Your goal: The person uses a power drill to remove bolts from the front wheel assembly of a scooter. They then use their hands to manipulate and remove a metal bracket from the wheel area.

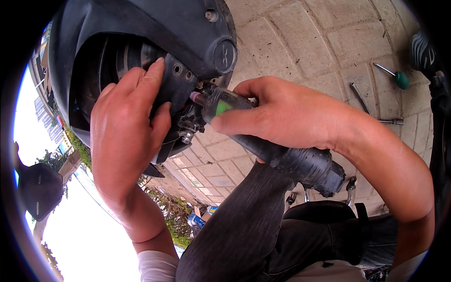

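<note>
A black power drill or driver [307,167] with a taped body and a bright green patch lies in my right hand [263,110], fingers wrapped around its head end. Its pinkish tip points left, beside dark metal fittings [190,123] under the black vehicle fairing [141,19]. My left hand [127,110] reaches into the fairing's opening. Its index fingertip and thumb rest at the edge of a black plate with round holes [179,77], as if gripping it; the other fingers are partly hidden. The tool's tip is close to this plate.
On the brick paving [329,42] at right lie a green-handled screwdriver [400,80], a metal rod [361,98] and a socket tool [392,121]. A striped black shoe [423,51] is at far right. A mirror [40,190] stands out at left. My knee [239,211] is below the tool.
</note>
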The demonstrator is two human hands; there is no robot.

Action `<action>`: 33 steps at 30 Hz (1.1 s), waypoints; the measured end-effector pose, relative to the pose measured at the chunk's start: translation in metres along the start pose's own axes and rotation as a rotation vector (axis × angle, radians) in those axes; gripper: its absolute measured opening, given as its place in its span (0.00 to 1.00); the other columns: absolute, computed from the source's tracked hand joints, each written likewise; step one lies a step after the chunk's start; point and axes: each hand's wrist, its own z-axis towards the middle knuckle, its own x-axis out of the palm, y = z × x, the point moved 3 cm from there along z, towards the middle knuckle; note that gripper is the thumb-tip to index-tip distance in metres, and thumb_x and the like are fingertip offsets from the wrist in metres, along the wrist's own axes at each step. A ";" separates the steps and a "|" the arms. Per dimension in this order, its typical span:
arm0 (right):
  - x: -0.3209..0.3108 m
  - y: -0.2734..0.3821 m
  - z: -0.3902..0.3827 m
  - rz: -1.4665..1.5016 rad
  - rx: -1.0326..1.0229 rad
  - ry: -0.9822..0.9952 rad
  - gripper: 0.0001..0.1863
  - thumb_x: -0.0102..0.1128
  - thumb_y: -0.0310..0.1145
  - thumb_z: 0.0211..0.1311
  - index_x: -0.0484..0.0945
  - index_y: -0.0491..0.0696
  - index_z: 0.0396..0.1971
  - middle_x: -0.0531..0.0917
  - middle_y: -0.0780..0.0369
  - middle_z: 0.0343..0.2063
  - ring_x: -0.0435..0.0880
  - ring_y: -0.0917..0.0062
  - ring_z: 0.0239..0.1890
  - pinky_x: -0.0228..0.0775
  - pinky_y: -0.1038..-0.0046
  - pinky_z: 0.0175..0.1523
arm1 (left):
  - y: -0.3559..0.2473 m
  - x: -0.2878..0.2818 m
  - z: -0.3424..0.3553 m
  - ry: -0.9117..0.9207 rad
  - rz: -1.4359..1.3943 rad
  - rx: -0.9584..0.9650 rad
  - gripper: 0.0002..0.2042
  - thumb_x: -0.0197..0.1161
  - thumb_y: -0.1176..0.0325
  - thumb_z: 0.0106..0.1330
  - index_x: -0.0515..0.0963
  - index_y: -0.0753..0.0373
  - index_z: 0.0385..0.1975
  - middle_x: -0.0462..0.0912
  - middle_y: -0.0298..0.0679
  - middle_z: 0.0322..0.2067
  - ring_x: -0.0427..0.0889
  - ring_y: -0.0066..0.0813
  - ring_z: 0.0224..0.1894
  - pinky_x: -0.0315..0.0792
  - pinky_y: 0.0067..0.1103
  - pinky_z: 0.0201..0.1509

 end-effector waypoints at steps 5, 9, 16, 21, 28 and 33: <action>-0.001 0.008 -0.005 -0.064 0.031 -0.015 0.23 0.64 0.44 0.59 0.82 0.37 0.42 0.85 0.54 0.33 0.84 0.71 0.36 0.74 0.71 0.44 | 0.000 0.001 0.000 -0.017 0.003 0.008 0.25 0.66 0.78 0.48 0.78 0.66 0.52 0.75 0.43 0.31 0.75 0.46 0.32 0.70 0.33 0.39; -0.001 0.010 -0.006 -0.054 0.031 -0.011 0.23 0.65 0.44 0.59 0.82 0.37 0.42 0.84 0.56 0.31 0.83 0.73 0.32 0.73 0.73 0.40 | 0.000 0.000 0.000 -0.015 0.008 -0.001 0.25 0.66 0.78 0.48 0.78 0.65 0.52 0.75 0.43 0.31 0.75 0.46 0.32 0.70 0.33 0.39; -0.002 0.006 -0.001 -0.046 -0.004 -0.008 0.22 0.67 0.44 0.61 0.78 0.38 0.41 0.80 0.62 0.22 0.80 0.81 0.20 0.72 0.78 0.25 | -0.001 0.001 -0.001 -0.014 0.010 -0.004 0.26 0.66 0.78 0.48 0.78 0.65 0.52 0.75 0.43 0.31 0.75 0.45 0.32 0.70 0.33 0.39; -0.003 0.007 -0.001 -0.068 -0.019 -0.019 0.22 0.68 0.44 0.61 0.79 0.37 0.41 0.81 0.62 0.22 0.81 0.81 0.22 0.72 0.78 0.27 | 0.000 0.001 -0.001 -0.010 0.012 -0.004 0.25 0.66 0.77 0.49 0.78 0.65 0.53 0.75 0.43 0.31 0.75 0.45 0.32 0.70 0.33 0.39; -0.004 0.009 -0.001 -0.108 -0.043 -0.024 0.22 0.67 0.44 0.60 0.79 0.37 0.40 0.81 0.62 0.23 0.81 0.81 0.23 0.73 0.78 0.28 | -0.001 0.001 0.000 -0.009 0.017 0.002 0.25 0.66 0.77 0.49 0.77 0.65 0.53 0.76 0.43 0.32 0.75 0.45 0.33 0.70 0.33 0.39; -0.007 0.014 -0.006 -0.219 -0.012 -0.030 0.22 0.65 0.44 0.59 0.81 0.37 0.40 0.83 0.60 0.25 0.82 0.78 0.27 0.73 0.76 0.34 | 0.000 0.001 -0.001 -0.003 0.016 -0.003 0.25 0.66 0.77 0.49 0.77 0.65 0.53 0.76 0.43 0.32 0.76 0.45 0.33 0.70 0.33 0.40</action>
